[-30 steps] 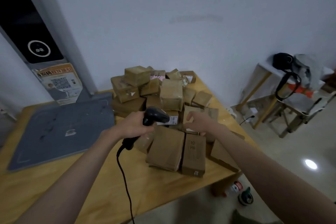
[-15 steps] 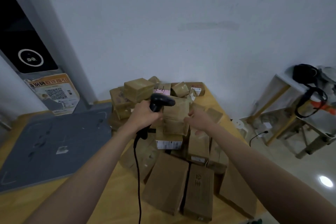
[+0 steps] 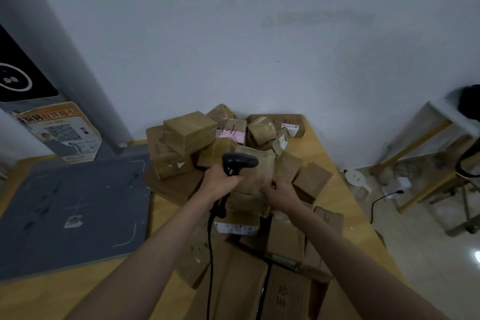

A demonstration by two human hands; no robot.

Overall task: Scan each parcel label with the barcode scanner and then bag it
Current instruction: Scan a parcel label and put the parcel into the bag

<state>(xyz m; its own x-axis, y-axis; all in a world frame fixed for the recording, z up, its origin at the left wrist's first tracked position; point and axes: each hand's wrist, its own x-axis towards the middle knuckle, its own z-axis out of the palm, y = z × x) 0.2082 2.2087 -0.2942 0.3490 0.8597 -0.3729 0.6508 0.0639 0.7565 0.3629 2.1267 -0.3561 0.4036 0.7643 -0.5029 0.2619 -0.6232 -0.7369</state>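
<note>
Left hand (image 3: 219, 182) is gripping the barcode scanner (image 3: 235, 165), handle upright, head pointing right. Right hand (image 3: 281, 193) is pinching 1 parcel (image 3: 255, 175).

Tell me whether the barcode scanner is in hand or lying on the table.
In hand. The left hand grips the barcode scanner by its handle, head raised over the parcel pile, cord hanging down.

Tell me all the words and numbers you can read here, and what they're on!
Poster: orange headline and a QR code, too blurred to read.
Pink-label box: handwritten marks, not legible.
Back box: red handwriting and a white label, too small to read.
Barcode label: print too blurred.
Front box: faint printed characters, unreadable.
</note>
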